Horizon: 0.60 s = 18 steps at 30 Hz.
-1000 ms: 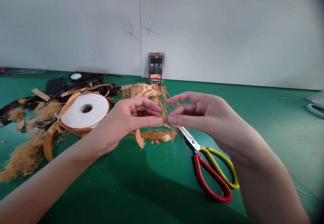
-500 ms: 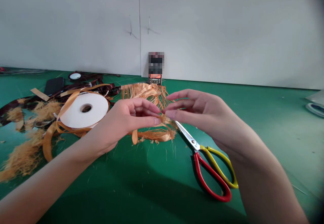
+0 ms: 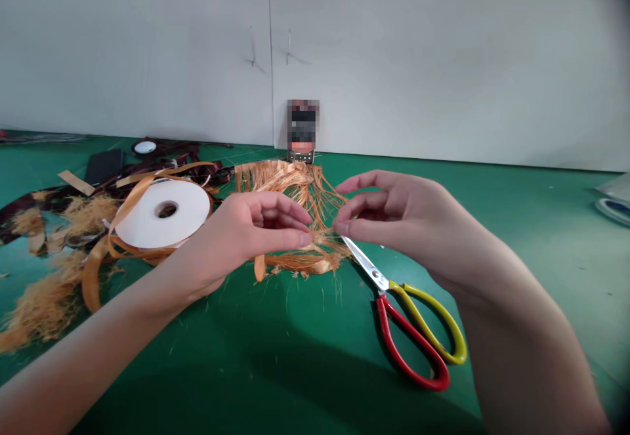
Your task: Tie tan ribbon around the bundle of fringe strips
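Observation:
My left hand (image 3: pixel 249 231) and my right hand (image 3: pixel 394 222) meet above a green table (image 3: pixel 295 356). Each pinches, thumb against forefinger, the same piece of frayed orange ribbon (image 3: pixel 319 235). The strand stretches between the two pinches, a short gap apart. Its loose end (image 3: pixel 260 268) hangs below my left hand. More frayed orange ribbon (image 3: pixel 290 179) lies just behind the hands. Scissors (image 3: pixel 413 323) with one red and one yellow handle lie closed on the table under my right wrist.
A white spool (image 3: pixel 165 212) wound with orange ribbon sits at the left. Dark ribbons and orange fluff (image 3: pixel 44 297) spread over the left side. A dark phone (image 3: pixel 104 165) and a small blurred device (image 3: pixel 302 130) stand near the white wall.
My right hand has drawn a little to the right, away from my left, pulling threads of the ribbon apart. The hanging ribbon end has shifted slightly left.

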Each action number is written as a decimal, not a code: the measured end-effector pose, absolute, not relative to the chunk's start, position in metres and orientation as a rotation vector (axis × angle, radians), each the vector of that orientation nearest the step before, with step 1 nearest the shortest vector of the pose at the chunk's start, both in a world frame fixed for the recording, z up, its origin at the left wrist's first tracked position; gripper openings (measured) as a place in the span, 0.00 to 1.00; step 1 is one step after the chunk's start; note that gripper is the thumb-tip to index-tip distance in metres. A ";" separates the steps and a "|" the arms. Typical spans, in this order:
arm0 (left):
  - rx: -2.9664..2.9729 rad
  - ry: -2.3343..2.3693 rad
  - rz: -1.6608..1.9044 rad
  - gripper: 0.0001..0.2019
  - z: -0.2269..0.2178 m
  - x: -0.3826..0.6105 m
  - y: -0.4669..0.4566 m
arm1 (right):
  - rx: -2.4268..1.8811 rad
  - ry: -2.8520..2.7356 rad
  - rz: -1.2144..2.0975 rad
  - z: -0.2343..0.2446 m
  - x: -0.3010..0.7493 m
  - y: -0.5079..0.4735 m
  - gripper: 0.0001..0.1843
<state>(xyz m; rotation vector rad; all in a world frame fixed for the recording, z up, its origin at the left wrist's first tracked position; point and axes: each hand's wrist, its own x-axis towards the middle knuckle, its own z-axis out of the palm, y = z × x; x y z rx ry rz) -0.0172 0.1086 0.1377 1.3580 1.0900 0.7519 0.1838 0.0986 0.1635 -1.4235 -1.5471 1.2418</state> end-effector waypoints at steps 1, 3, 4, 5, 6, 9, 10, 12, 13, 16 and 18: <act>1.367 1.085 0.755 0.07 0.137 -0.018 0.109 | -1.416 -1.543 1.228 0.163 0.185 0.099 0.17; 1.381 1.084 0.758 0.08 0.135 -0.020 0.109 | -1.394 -1.536 1.203 0.162 0.188 0.098 0.16; 1.385 1.086 0.759 0.08 0.135 -0.020 0.109 | -1.384 -1.532 1.187 0.162 0.189 0.098 0.16; 1.384 1.090 0.761 0.08 0.135 -0.021 0.109 | -1.376 -1.535 1.169 0.162 0.190 0.097 0.17; 1.383 1.092 0.760 0.08 0.136 -0.021 0.109 | -1.371 -1.545 1.153 0.162 0.191 0.097 0.18; 1.368 1.095 0.737 0.08 0.139 -0.018 0.108 | -1.363 -1.614 1.166 0.163 0.190 0.096 0.22; 1.359 1.099 0.728 0.08 0.140 -0.017 0.108 | -1.356 -1.651 1.191 0.163 0.188 0.096 0.23; 1.353 1.107 0.717 0.07 0.141 -0.014 0.107 | -1.357 -1.730 1.236 0.163 0.185 0.095 0.22; 1.357 1.114 0.710 0.07 0.142 -0.013 0.107 | -1.368 -1.766 1.244 0.162 0.182 0.095 0.20; 1.413 1.112 0.683 0.06 0.143 -0.012 0.105 | -1.425 -1.824 1.214 0.161 0.176 0.093 0.18; 1.441 1.117 0.650 0.06 0.143 -0.012 0.104 | -1.437 -1.826 1.194 0.161 0.173 0.092 0.18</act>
